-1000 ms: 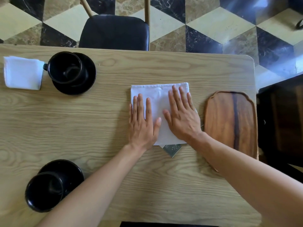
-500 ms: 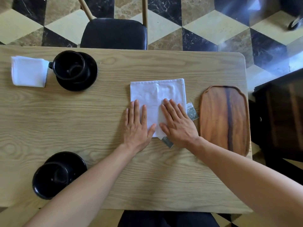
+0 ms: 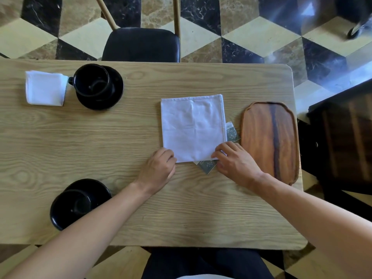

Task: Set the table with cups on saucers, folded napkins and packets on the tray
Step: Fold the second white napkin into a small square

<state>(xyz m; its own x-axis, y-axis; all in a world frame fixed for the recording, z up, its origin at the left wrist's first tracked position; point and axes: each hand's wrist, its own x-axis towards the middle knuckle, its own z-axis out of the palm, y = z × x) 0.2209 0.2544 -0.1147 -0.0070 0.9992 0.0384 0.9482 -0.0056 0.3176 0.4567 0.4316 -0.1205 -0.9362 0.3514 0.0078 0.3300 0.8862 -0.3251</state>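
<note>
A white napkin (image 3: 192, 127), folded into a rectangle, lies flat in the middle of the wooden table (image 3: 60, 148). My left hand (image 3: 159, 170) pinches its near left corner and my right hand (image 3: 235, 162) pinches its near right corner. Grey-green packets (image 3: 207, 167) poke out from under the napkin's near edge and right side. To the right lies a wooden tray (image 3: 269, 137) with nothing on it. A black cup on a saucer (image 3: 98, 85) stands at the far left beside a small folded napkin (image 3: 45, 88). Another black cup on a saucer (image 3: 74, 204) stands near left.
A black-seated chair (image 3: 141, 45) is pushed in at the far side of the table. A dark wooden cabinet (image 3: 346, 137) stands just past the table's right edge. The floor is patterned marble tile.
Both hands slid back from lying flat on the napkin to its near edge, and their fingers now curl onto the two near corners. The camera view shifted slightly.
</note>
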